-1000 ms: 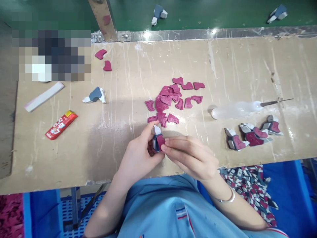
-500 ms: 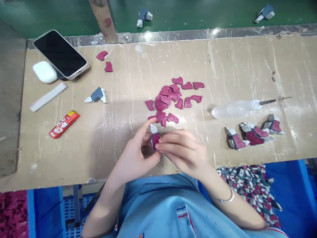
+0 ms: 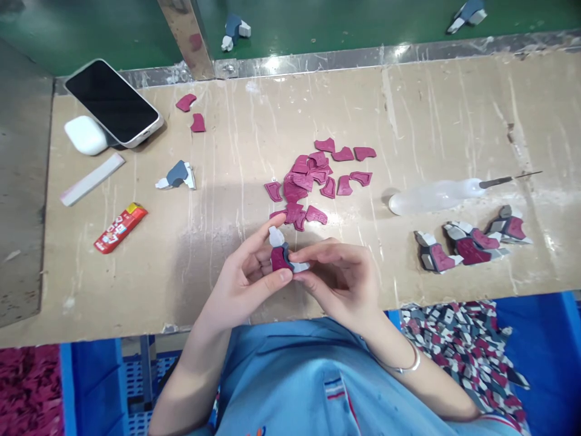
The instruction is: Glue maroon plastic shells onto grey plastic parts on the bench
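Observation:
Between my two hands is a small part in white, dark blue and maroon, its maroon face showing. My left hand pinches it from the left, with the thumb at its lower edge. From the right, my right hand holds its white end with thumb and fingertips. Just beyond my fingers lies a loose pile of maroon pieces. One grey-blue and white part without a maroon piece on its upper face rests to the left. Several assembled parts with maroon faces lie at the right.
A translucent-handled pointed tool lies right. At the left are a phone, white case, pale strip and red packet. Two maroon pieces sit nearby. Below the table, blue bins hold parts.
The held part has turned, so its white end now points right. My left thumb has come onto it, and my right fingers have shifted to that end. The view has moved slightly.

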Demonstrator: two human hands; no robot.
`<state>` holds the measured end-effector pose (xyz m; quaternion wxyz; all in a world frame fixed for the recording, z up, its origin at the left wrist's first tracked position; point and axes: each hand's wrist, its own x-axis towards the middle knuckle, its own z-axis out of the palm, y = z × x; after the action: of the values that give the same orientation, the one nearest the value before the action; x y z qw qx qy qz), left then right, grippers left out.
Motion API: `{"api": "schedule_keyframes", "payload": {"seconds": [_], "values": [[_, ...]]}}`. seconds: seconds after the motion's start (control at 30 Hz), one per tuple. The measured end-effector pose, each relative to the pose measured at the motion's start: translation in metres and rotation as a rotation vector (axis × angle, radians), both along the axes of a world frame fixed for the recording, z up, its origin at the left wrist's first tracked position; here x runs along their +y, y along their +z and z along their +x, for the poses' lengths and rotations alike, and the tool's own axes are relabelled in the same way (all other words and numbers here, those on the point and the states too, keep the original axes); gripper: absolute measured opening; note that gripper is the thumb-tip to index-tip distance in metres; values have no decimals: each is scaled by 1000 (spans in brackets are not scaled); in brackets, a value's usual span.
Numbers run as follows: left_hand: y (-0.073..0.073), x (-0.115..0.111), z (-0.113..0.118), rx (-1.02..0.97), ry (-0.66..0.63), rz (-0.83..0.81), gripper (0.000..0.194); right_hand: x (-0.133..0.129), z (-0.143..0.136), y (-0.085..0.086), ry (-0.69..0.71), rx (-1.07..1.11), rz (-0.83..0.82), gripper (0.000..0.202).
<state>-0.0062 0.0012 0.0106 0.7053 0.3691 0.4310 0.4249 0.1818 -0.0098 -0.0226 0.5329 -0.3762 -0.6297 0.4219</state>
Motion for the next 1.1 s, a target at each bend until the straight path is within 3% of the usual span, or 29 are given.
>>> {"api": "schedule_keyframes", "payload": {"seconds": [0.27,0.6,0.87,1.1], "values": [[2,2,-4,-9,-55,-5,52,3,0,1,-1,-18,35,40],[-3,0,3,72,10,55,49,4,-5,-2,-23,-3,81,34],[-5,0,0,33,-67,-23,61,3,-2,1,-56,6,21,37],[-9,2,-1,126,6,73,42,5,-6,-2,-67,9,112,29]]}}
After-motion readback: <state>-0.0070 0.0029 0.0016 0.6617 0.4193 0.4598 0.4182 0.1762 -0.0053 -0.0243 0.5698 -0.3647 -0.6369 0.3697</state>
